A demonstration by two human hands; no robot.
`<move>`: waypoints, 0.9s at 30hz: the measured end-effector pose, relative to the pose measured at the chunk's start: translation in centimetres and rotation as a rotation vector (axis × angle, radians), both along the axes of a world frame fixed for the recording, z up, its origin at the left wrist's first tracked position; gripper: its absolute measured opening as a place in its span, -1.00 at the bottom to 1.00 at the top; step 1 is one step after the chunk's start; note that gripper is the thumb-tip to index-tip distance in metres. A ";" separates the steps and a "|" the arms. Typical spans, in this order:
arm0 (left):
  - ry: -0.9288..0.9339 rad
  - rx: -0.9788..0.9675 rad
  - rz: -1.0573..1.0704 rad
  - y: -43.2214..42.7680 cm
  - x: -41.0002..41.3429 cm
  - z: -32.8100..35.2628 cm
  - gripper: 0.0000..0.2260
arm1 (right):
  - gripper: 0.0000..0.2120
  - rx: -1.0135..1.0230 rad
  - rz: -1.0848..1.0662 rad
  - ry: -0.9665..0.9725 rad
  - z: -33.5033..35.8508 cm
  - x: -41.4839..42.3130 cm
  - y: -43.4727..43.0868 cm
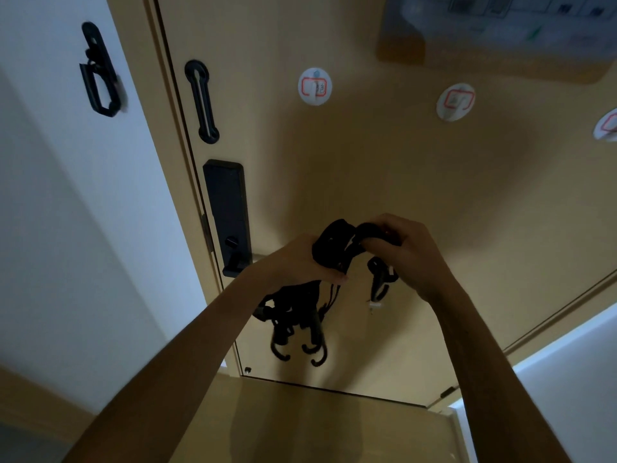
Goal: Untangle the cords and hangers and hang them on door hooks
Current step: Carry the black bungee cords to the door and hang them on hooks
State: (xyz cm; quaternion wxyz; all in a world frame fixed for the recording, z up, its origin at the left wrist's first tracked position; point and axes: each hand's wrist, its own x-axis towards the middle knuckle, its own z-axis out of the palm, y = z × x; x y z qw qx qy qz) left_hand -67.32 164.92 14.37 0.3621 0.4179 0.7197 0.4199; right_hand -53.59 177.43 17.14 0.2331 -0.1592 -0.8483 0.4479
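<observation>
A tangled black bundle of cords and hangers [302, 309] hangs in front of the tan door [384, 175]. My left hand [300, 262] grips the upper loops of the bundle from the left. My right hand [405, 248] pinches a black loop at the top right, and a short cord with a white end dangles beneath it. Several black hook ends curl at the bottom of the bundle. Three round white adhesive door hooks sit above on the door: one [315, 86], a second [455, 101] and a third [607, 126] cut off at the right edge.
A black lock plate with a lever handle [228, 217] is on the door's left edge. Above it sits a black slotted latch [202, 101], and its black counterpart [99, 70] is on the white wall. A blurred notice [500, 25] hangs at the top right.
</observation>
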 end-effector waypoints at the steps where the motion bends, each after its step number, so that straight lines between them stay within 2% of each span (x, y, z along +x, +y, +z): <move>1: 0.019 -0.025 0.006 0.1 -0.1 0.3 -0.84 | -0.92 -0.023 -0.012 0.024 0.3 0.0 0.2; 4: 0.059 -0.054 0.014 0.4 -0.7 1.5 -0.90 | -0.92 -0.033 -0.037 0.052 0.7 0.1 0.9; 6: 0.089 -0.052 0.043 0.5 -1.2 2.7 -0.89 | -0.88 0.045 -0.082 0.012 0.8 0.1 1.7; 8: 0.115 -0.036 0.072 0.8 -1.5 3.9 -0.88 | -0.71 0.129 -0.090 -0.139 1.2 0.1 2.5; 10: 0.140 -0.027 0.071 1.3 -1.4 5.1 -0.88 | -0.51 0.074 0.001 -0.292 2.1 0.0 2.9; 13: 0.194 -0.007 0.035 2.4 -0.8 6.3 -0.88 | -0.37 0.010 0.119 -0.313 3.6 -0.8 2.8; 15: 0.217 0.007 0.017 2.9 -0.4 6.9 -0.89 | -0.41 0.097 0.109 -0.276 4.2 -1.6 3.0; 19: 0.226 0.072 0.033 2.7 -0.2 7.8 -0.76 | -0.71 0.284 0.166 -0.270 5.0 -2.1 3.0; 21: 0.157 0.114 0.100 2.3 -0.2 7.9 -0.80 | -0.81 0.325 0.174 -0.249 5.3 -1.9 3.3; 23: 0.036 0.175 0.227 2.0 -0.2 7.8 -0.83 | -0.89 0.344 0.189 -0.226 5.5 -1.9 3.9; 25: -0.028 0.215 0.324 1.6 -0.4 7.7 -0.76 | -0.95 0.291 0.222 -0.185 5.6 -1.9 4.8; 27: -0.063 0.201 0.309 1.2 -0.4 7.9 -0.77 | -0.88 0.234 0.252 -0.140 6.0 -1.9 5.3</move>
